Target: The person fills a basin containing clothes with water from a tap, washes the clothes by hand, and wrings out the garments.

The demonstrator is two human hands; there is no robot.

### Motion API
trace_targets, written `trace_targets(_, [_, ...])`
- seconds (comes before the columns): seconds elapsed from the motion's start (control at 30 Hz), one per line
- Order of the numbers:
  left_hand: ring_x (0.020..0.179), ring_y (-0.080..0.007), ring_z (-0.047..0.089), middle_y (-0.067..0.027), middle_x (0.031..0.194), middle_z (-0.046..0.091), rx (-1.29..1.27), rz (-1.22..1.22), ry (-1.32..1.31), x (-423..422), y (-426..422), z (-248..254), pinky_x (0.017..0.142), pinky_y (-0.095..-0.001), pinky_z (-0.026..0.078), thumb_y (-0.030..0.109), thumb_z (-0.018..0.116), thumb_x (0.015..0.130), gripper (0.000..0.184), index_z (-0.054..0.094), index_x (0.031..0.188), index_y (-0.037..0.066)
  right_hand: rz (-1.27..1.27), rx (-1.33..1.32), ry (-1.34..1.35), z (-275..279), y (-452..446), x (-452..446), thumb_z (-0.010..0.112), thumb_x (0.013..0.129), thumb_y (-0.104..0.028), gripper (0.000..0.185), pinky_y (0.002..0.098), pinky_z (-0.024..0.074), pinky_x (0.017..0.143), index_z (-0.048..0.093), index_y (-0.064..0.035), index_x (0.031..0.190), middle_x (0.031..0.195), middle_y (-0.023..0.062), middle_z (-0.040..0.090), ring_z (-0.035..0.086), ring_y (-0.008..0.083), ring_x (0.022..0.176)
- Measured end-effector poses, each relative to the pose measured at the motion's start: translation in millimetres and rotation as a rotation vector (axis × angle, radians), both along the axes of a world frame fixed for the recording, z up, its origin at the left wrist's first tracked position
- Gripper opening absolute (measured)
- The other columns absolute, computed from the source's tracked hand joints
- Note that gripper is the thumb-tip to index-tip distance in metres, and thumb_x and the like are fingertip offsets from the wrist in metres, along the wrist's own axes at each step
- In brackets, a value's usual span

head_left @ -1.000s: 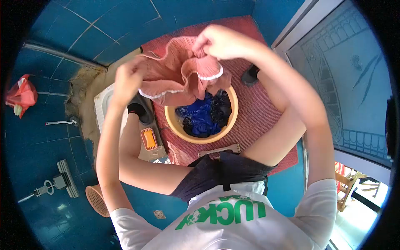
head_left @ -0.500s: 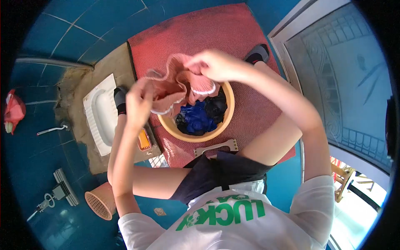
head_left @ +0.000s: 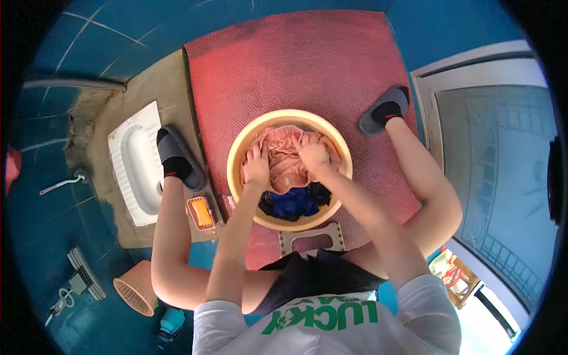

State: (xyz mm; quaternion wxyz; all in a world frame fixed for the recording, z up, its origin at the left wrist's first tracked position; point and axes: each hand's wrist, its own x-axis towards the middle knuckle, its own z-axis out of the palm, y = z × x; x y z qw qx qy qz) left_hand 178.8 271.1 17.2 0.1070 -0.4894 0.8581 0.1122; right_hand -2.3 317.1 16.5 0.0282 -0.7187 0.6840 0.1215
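Note:
A pink garment with a gathered, ribbed edge lies bunched in a round yellow basin. My left hand is on its left part, with the fingers curled into the cloth. On its upper right part my right hand also has bent fingers gripping the fabric. Below the pink cloth, at the near side of the basin, dark blue and black clothes show, looking wet. What lies under the pink garment is hidden.
The basin stands on a red textured mat between my feet. A small stool is at the near side. To the left are a white squat toilet, an orange brush in a tray and a tan basket. A glass door is right.
Both hands have come down from above the basin with the pink garment, which now lies inside it, over part of the dark clothes. The view has shifted slightly.

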Motion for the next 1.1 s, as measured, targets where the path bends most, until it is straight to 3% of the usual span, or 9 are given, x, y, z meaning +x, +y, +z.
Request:
trace_targets(0.1, [0.108, -0.0317, 0.044, -0.0114, 0.126, 0.039, -0.128, 0.038, -0.24, -26, 6, -34, 0.074, -0.0373, 0.048, 0.015, 0.045, 0.082, 0.044, 0.045, 0.124, 0.004, -0.058, 0.174, 0.061, -37, -15, 20, 0.045, 0.08, -0.016, 0.045, 0.0356, 0.0495, 0.06, 0.045, -0.0089, 0.125, 0.095, 0.0119, 0.054, 0.055, 0.0279, 0.079])
trace_targets(0.23, [0.102, -0.03, 0.045, -0.0111, 0.125, 0.04, -0.168, -0.059, -0.208, -36, -4, -61, 0.075, -0.0413, 0.045, 0.02, 0.046, 0.081, 0.039, 0.052, 0.117, 0.005, 0.002, 0.205, -0.109, -61, -37, 18, 0.052, 0.075, -0.015, 0.02, 0.0386, 0.0481, 0.052, 0.065, -0.0063, 0.087, 0.078, 0.0081, 0.063, 0.061, 0.024, 0.071])
trace_targets(0.27, [0.107, -0.0297, 0.044, -0.0109, 0.128, 0.039, 0.183, -0.006, -0.312, -46, -13, -48, 0.077, -0.0441, 0.044, 0.02, 0.046, 0.081, 0.038, 0.053, 0.115, 0.005, 0.004, 0.225, -0.111, -59, -44, 18, 0.052, 0.075, -0.015, 0.02, 0.0386, 0.0481, 0.052, 0.065, -0.0063, 0.087, 0.078, 0.0081, 0.063, 0.061, 0.024, 0.071])
trace_targets(0.3, [0.107, -0.0297, 0.044, -0.0109, 0.128, 0.039, 0.204, -0.006, -0.314, -44, -11, -58, 0.077, -0.0441, 0.044, 0.02, 0.046, 0.081, 0.038, 0.053, 0.115, 0.005, 0.076, 0.292, -0.119, -57, -51, 20, 0.053, 0.074, -0.013, 0.017, 0.0418, 0.0469, 0.049, 0.067, -0.0084, 0.082, 0.076, 0.0086, 0.064, 0.063, 0.0242, 0.069])
trace_targets(0.47, [0.119, -0.0314, 0.036, -0.0106, 0.13, 0.036, -0.188, -0.012, -0.048, -34, 2, -87, 0.084, -0.0455, 0.042, 0.019, 0.048, 0.08, 0.04, 0.053, 0.117, 0.004, 0.215, 0.272, 0.006, -56, -52, 33, 0.055, 0.069, -0.014, 0.014, 0.0418, 0.0444, 0.043, 0.068, -0.0111, 0.07, 0.063, 0.007, 0.064, 0.061, 0.0222, 0.055])
trace_targets(0.7, [0.117, -0.0291, 0.038, -0.0109, 0.126, 0.039, -0.152, -0.001, -0.132, -35, -3, -67, 0.089, -0.0408, 0.039, 0.021, 0.047, 0.081, 0.036, 0.055, 0.112, 0.004, 0.051, 0.043, 0.109, -69, -36, 20, 0.053, 0.071, -0.014, 0.016, 0.0373, 0.048, 0.054, 0.067, -0.0105, 0.079, 0.076, 0.0072, 0.063, 0.061, 0.0213, 0.074])
trace_targets(0.8, [0.108, -0.0287, 0.045, -0.0121, 0.122, 0.042, -0.095, -0.108, -0.101, -19, 1, -46, 0.09, -0.0409, 0.04, 0.017, 0.047, 0.081, 0.027, 0.056, 0.103, 0.004, 0.049, 0.111, -0.247, -10, -14, -4, 0.048, 0.077, -0.015, 0.026, 0.0345, 0.0463, 0.078, 0.061, -0.0079, 0.098, 0.095, 0.0073, 0.053, 0.052, 0.0255, 0.098])
trace_targets(0.97, [0.106, -0.0332, 0.05, -0.0174, 0.121, 0.044, -0.096, -0.155, -0.057, 23, 0, 22, 0.084, -0.0423, 0.045, 0.018, 0.054, 0.078, 0.029, 0.055, 0.105, 0.007, 0.022, -0.083, -0.395, 23, 38, -52, 0.052, 0.074, -0.008, 0.026, 0.0378, 0.043, 0.088, 0.061, -0.0046, 0.098, 0.117, 0.0113, 0.046, 0.047, 0.0306, 0.107])
trace_targets(1.1, [0.096, -0.0339, 0.056, -0.0185, 0.104, 0.055, 0.255, -0.165, -0.139, 51, -4, 65, 0.082, -0.04, 0.046, 0.018, 0.054, 0.078, 0.021, 0.062, 0.093, 0.007, -0.051, -0.03, -0.56, 50, 62, -71, 0.054, 0.071, -0.002, 0.026, 0.0367, 0.0409, 0.093, 0.061, -0.0007, 0.096, 0.13, 0.0118, 0.039, 0.044, 0.0321, 0.113])
